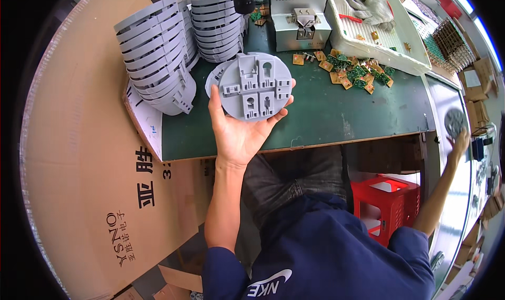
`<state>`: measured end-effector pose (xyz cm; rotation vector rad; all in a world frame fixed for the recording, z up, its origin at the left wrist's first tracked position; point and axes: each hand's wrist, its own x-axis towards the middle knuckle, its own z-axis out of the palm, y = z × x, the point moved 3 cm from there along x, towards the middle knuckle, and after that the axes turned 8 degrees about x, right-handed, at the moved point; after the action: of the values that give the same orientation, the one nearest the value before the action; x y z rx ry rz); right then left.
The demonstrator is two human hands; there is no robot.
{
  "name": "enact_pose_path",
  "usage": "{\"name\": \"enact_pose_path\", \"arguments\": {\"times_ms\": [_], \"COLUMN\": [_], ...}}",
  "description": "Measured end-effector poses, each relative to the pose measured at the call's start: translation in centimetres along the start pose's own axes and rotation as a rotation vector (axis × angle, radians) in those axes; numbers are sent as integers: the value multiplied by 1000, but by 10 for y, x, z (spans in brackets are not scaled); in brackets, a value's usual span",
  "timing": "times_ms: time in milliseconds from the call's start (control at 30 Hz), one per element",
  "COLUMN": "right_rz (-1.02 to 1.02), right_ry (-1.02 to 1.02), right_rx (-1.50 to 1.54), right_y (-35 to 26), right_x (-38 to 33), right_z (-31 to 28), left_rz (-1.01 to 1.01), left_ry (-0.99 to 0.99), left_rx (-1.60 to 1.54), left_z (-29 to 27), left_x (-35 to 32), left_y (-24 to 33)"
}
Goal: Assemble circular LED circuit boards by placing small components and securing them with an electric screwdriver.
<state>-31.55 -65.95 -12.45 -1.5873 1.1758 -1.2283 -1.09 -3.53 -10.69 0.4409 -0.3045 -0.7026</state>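
Left hand (241, 134): clasping grey moulded disc (256, 88) by rim, above green tabletop (342, 118), near edge
Right hand (460, 141): pinching darker disc (455, 122)
Handling: likely light, stiff; grip rim

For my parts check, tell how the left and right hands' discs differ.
The left disc, in the left hand, is pale grey; the right disc, in the right hand, looks darker. The left disc shows clear openings; the right disc is blurred. The left disc appears against the green table; the right disc is right of it. Both look round.
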Motion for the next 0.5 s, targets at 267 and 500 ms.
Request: {"name": "enact_pose_path", "arguments": {"times_ms": [267, 500], "right_rz": [-268, -630], "right_ry": [204, -725], "right_rx": [-1354, -196], "right_y": [45, -151], "right_x": [-10, -213], "right_z": [-29, 148], "left_rz": [19, 5], "left_ry": [109, 14], "left_rx": [98, 99], "left_z": [0, -5], "left_x": [-7, 3], "left_y": [6, 0]}}
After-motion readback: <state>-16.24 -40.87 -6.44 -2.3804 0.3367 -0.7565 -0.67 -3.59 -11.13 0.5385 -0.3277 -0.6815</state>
